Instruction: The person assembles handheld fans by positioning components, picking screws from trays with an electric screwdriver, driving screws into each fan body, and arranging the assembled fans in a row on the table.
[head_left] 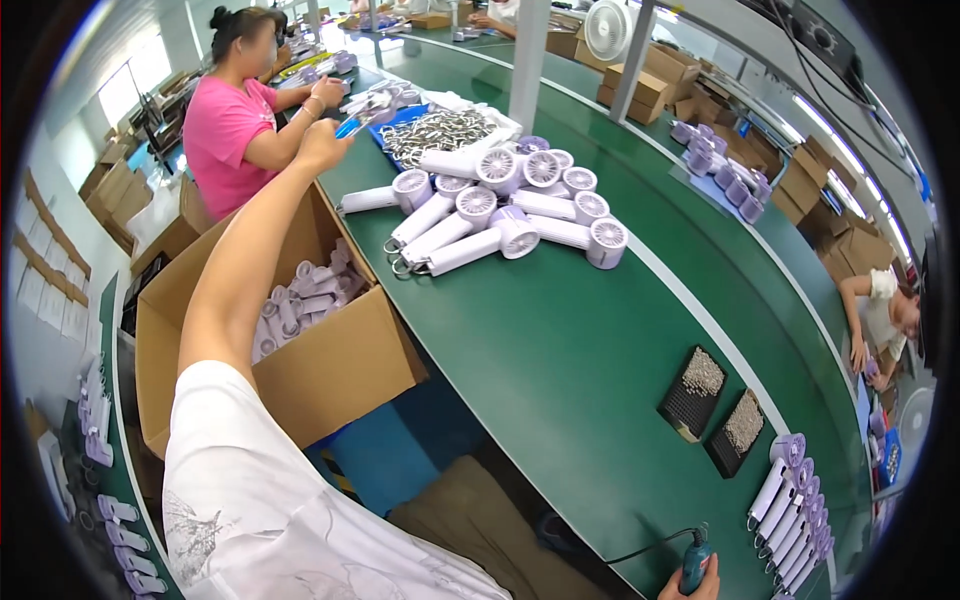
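Note:
My left arm is stretched out to the far left of the bench. My left hand point(322, 148) is closed beside a group of white-and-lilac pieces point(385, 100), something blue at its fingertips; what it grips is hidden. A blue tray of metal rings or clips point(440, 135) lies just right of it. Nearer me is a pile of handheld fans point(480, 210) with round lilac heads and white handles, several with metal loops at the ends. At the lower edge my right hand point(700, 582) is wrapped round a teal electric screwdriver point(696, 560), its tip pointing up and its cord running left.
Two black trays of small metal parts point(697, 385) sit on the green bench point(540, 370). A row of fans point(795, 510) lies at the right. Under my left arm stands an open cardboard box point(340, 365) holding fan parts. A person in pink point(225, 130) works beyond it.

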